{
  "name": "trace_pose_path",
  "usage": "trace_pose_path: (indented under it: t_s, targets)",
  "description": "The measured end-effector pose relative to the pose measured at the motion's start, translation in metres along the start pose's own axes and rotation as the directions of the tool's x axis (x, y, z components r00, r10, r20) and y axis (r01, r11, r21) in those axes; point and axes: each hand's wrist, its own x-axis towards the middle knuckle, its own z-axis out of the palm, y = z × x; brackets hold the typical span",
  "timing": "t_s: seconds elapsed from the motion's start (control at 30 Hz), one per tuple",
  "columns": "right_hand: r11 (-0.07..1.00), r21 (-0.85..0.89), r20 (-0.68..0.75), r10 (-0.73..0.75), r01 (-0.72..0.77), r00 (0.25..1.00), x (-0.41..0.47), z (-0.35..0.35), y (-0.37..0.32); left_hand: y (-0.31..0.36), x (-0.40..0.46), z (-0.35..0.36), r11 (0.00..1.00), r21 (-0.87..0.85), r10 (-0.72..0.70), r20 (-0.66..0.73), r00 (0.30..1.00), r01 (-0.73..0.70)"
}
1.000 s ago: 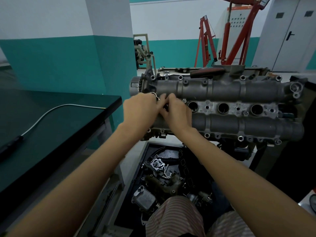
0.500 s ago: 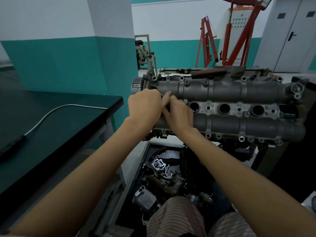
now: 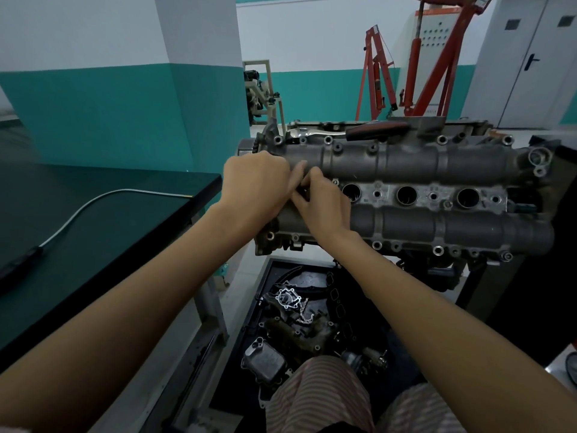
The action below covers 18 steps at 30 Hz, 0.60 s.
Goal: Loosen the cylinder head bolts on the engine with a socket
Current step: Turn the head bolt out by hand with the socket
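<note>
The grey cylinder head (image 3: 437, 226) lies across an engine stand, with bolt heads (image 3: 377, 244) along its edges and three open plug wells (image 3: 406, 195) in the middle strip. My left hand (image 3: 256, 179) and my right hand (image 3: 324, 201) meet at the head's left end. Their curled fingertips pinch a small dark socket (image 3: 301, 191) between them, most of it hidden by the fingers. A ratchet with a chrome head (image 3: 307, 132) and a dark red handle (image 3: 377, 131) lies on the far edge of the head.
A dark green workbench (image 3: 93, 239) stands at my left with a grey cable (image 3: 93, 200) on it. Under the engine a black tray (image 3: 249, 307) holds several loose engine parts. A red engine hoist (image 3: 415, 57) stands behind, and a grey door (image 3: 530, 64) at the back right.
My left hand has closed over toward the right hand, and both have shifted slightly up on the left end of the head. The camera view moved a little.
</note>
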Motion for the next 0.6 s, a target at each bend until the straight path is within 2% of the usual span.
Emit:
trace_pose_path:
  t_s: [0.07,0.17,0.23,0.3,0.37,0.43,0.6]
  targets:
    - [1.000,0.002,0.012,-0.023,0.023,1.000,-0.0003,-0.0007,0.0020,0.0002,-0.0019,0.0011,1.000,-0.002,0.009,-0.021,1.000,-0.009]
    - [0.999,-0.015,0.026,-0.051,0.052,0.998,0.0007,0.0007,0.0025,0.0001,-0.0082,0.0029,0.978,-0.182,0.112,0.035,0.993,-0.104]
    - [0.999,-0.008,0.034,-0.039,0.040,0.999,0.0023,0.0020,0.0022,0.0005,-0.0088,0.0025,0.962,-0.238,0.158,0.076,0.984,-0.136]
    - [1.000,0.000,0.042,-0.027,0.027,0.999,0.0036,0.0034,0.0029,0.0000,-0.0044,0.0017,0.977,-0.187,0.121,0.072,0.990,-0.106]
    - [1.000,0.009,0.046,-0.001,0.001,0.999,0.0038,0.0039,0.0033,-0.0005,-0.0013,-0.0014,0.998,-0.037,0.053,0.055,0.997,-0.051]
    - [0.999,0.033,0.040,0.030,-0.032,0.999,0.0033,0.0035,0.0030,-0.0033,-0.0020,-0.0033,0.996,0.067,0.065,0.010,0.998,-0.066]
    - [0.997,0.062,0.038,0.033,-0.035,0.999,0.0015,0.0019,0.0027,-0.0018,-0.0063,-0.0016,0.958,-0.186,0.230,0.054,0.972,-0.217]
